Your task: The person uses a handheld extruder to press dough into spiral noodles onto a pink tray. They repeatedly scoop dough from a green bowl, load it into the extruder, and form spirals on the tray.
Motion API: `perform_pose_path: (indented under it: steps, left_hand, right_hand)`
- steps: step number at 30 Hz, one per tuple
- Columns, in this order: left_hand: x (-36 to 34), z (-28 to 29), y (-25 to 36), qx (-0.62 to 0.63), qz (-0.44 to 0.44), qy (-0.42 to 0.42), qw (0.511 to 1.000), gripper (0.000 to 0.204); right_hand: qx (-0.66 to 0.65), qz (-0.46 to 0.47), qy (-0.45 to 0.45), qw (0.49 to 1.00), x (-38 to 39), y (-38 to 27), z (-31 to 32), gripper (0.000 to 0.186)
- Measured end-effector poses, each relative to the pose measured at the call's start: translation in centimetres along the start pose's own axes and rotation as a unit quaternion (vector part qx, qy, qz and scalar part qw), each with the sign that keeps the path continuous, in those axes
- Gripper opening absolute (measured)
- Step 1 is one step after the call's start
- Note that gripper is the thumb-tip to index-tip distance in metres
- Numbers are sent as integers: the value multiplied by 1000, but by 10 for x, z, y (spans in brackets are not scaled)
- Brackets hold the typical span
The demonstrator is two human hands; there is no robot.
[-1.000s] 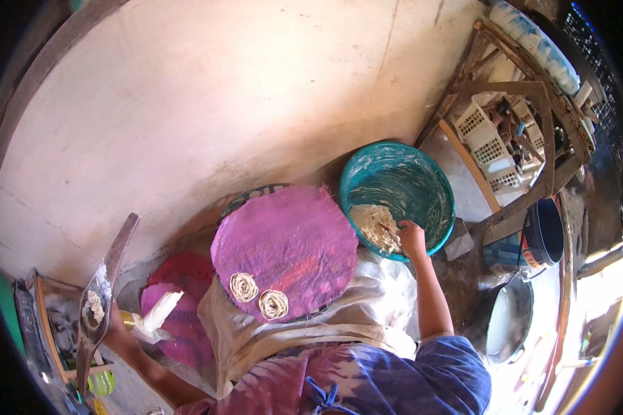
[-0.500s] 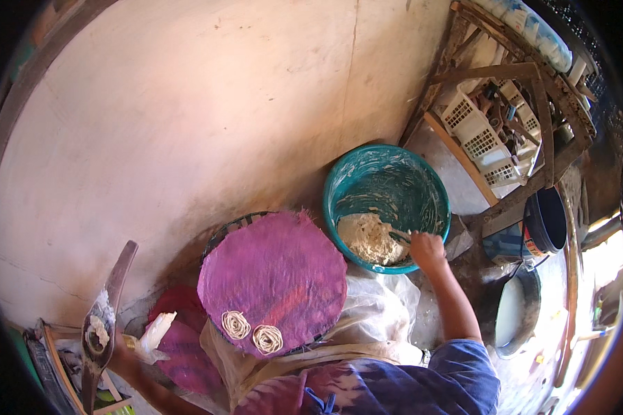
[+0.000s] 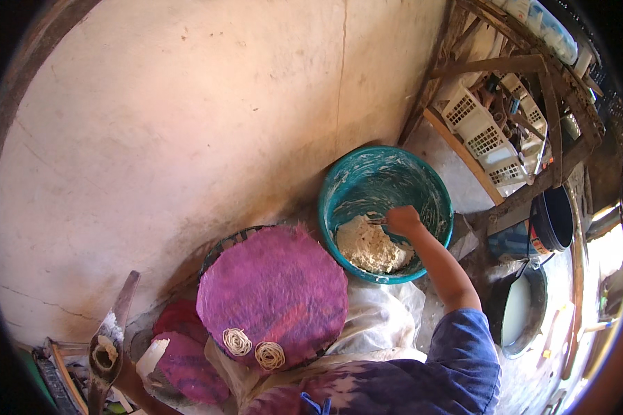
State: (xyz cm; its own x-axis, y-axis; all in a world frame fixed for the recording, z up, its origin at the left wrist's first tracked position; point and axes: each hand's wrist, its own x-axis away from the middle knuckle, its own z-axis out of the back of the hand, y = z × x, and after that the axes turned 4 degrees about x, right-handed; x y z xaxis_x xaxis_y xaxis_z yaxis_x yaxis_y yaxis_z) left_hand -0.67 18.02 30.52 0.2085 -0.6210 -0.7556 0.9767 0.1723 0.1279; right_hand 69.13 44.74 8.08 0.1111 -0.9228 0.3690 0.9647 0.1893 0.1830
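Observation:
My right hand (image 3: 403, 220) is closed round a small metal utensil (image 3: 376, 221), its tip at the upper part of the pale dough (image 3: 368, 243). The dough lies in the lower part of a teal basin (image 3: 327, 195) with smeared inner walls. At the lower left, my left hand (image 3: 129, 377) grips a long-handled wooden press (image 3: 122, 297) from below; its fingers are mostly hidden behind it. Some dough (image 3: 106, 348) sits in the round hole of the press. Between the hands, two coiled dough spirals (image 3: 237, 342) lie on a round purple cloth (image 3: 273, 287).
A dark basket rim (image 3: 218, 253) shows under the cloth. More purple rounds (image 3: 187, 366) lie beside a white piece (image 3: 152, 356). Translucent plastic sheeting (image 3: 381, 315) is below the basin. At right are a white crate (image 3: 488, 138) of tools, a dark bucket (image 3: 554, 220) and a pail of cloudy liquid (image 3: 526, 311).
My right hand has moved up and left over the dough, and the utensil with it. The wooden press in my left hand appears lower. The whole view has shifted slightly.

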Motion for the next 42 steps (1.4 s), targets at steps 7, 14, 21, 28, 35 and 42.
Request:
perform_pose_path:
  steps: [7, 14, 21, 28, 35, 42]
  left_hand:
    - [-6, -16, 35, 8, -100, 9, 995, 64]
    - [-32, -15, 127, 136, -127, -47, 981, 57]
    - [-85, -39, 261, 300, -254, -202, 897, 34]
    - [-82, -104, 395, 368, -366, -196, 832, 24]
    - [-55, -122, 474, 388, -342, -158, 841, 27]
    - [-65, -151, 452, 336, -331, -165, 866, 22]
  right_hand:
    - [43, 85, 136, 986, 16, -62, 1, 14]
    - [-59, 74, 110, 989, 73, -90, -3, 18]
    - [-140, 27, 120, 982, 190, -7, 129, 26]
    - [-269, 141, 133, 943, 276, 71, 270, 25]
    - [107, 101, 370, 918, 255, 20, 254, 18]
    - [70, 76, 462, 881, 281, -16, 212, 23]
